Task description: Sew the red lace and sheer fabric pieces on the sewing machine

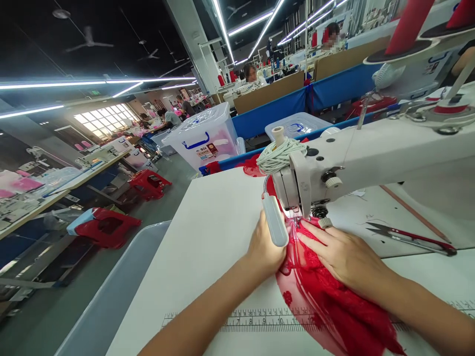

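Note:
A strip of red lace fabric [315, 277], sheer in places, runs under the needle of a white sewing machine [371, 143] and hangs toward me over the table. My left hand [265, 247] is closed on its left edge beside the presser foot [297, 221]. A grey clip-like lamp [276, 220] hides part of those fingers. On the other side of the needle, my right hand [349, 254] lies on the lace with its fingers stretched out flat, pressing it down.
Thread snips [411, 237] and a brown stick [415, 212] lie right of the machine. A ruler scale [260, 320] crosses the white tabletop [208, 232]. A grey bin [122, 291] stands left, with red stools [107, 227] beyond. Plastic boxes [204, 138] and co-workers are behind.

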Motion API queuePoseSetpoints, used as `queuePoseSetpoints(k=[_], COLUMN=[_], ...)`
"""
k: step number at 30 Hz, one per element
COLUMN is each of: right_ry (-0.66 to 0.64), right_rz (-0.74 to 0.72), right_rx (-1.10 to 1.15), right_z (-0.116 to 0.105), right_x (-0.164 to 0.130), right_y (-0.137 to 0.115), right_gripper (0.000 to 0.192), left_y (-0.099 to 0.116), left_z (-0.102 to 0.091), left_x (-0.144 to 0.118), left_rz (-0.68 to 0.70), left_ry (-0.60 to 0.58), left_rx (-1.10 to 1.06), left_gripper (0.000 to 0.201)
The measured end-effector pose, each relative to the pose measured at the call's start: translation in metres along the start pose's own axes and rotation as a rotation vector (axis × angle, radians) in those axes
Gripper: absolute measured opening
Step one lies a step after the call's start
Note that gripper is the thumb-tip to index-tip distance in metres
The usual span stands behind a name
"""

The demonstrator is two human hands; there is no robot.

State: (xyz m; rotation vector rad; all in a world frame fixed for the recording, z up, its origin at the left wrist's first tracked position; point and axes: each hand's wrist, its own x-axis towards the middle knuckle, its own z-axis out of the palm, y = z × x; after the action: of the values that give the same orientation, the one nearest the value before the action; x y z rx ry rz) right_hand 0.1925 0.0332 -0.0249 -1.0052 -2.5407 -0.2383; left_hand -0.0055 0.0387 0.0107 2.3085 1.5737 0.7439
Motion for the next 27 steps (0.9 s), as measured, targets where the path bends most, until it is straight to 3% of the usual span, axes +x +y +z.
queuePoseSetpoints(k=[2,5,8,13,27], right_ry=[0.004,0.003,0.008,0.009,0.055], right_rz=[-0.001,-0.009,-0.006,-0.001,-0.001], right_rx=[0.013,0.063,0.088,0.148,0.109], right_z=[0.001,0.004,0.005,0.005,0.005], right_x=[0.000,-0.002,-0.003,-0.005,-0.007], right_y=[0.000,0.001,0.002,0.003,0.004], right_gripper=[0.041,0.037,0.037,0.040,0.050], left_y=[0.005,0.006,0.000,-0.006,-0.011], left_z=[-0.002,-0.001,0.000,-0.005,-0.004], left_x=[-0.022,-0.038,-0.037,-0.034,-0.039], left_rz=[0.219,0.355,0.348,0.431,0.479], left_ry=[-0.095,-0.193,-0.250,-0.239,-0.129], left_rx=[0.019,0.112,0.233,0.284,0.455], left_gripper=[0.018,0.039,0.061,0.077,0.076])
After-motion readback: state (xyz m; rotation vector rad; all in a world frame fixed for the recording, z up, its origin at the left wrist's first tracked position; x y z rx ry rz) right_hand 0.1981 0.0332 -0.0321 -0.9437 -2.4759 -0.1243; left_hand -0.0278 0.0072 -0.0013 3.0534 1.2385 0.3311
